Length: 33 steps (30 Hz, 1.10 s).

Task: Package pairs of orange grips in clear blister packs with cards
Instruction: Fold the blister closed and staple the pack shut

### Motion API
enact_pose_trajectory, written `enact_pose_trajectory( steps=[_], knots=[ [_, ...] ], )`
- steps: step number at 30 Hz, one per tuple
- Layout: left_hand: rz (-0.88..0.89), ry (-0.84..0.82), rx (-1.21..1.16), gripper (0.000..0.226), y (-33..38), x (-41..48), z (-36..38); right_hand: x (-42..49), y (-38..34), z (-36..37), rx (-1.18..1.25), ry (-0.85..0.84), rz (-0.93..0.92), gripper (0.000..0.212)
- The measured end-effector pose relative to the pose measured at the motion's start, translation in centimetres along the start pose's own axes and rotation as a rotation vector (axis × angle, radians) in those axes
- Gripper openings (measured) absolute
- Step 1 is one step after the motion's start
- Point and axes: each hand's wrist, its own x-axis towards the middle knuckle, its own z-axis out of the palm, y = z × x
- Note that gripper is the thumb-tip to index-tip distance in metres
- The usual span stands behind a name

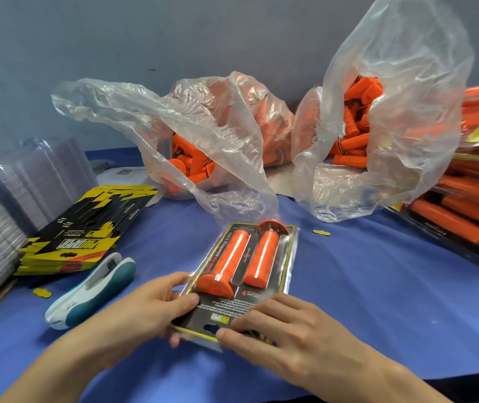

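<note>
Closing a blister pack (287, 258) near the worktop's (378, 286) front edge.
The left grip (157, 309) is clasping the pack's left edge; the right grip (284, 333), fingers flat, is pressing its card (221, 311) end. Uneven pressure is risking a skewed card or the orange grips (229, 257) sliding loose. Both are hiding the near seam.
</note>
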Motion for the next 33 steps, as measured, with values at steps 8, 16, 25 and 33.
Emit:
enact_pose_trajectory(
  steps=[8,16,25,33],
  knots=[
    [0.048,-0.067,0.163,0.041,0.2,2.3,-3.3,0.6,0.1,-0.4,0.087,-0.063,0.006,0.019],
    [0.284,0.621,0.452,0.017,0.2,3.8,-1.2,1.5,0.0,0.7,-0.059,-0.007,0.067,0.028],
    [0.942,0.259,0.917,0.020,0.2,-1.0,1.5,1.8,0.7,1.2,-0.035,0.058,0.102,0.027],
    [1.091,0.387,1.147,0.025,-1.8,0.0,0.7,1.7,0.9,1.8,0.064,-0.044,0.124,0.021]
  ],
)
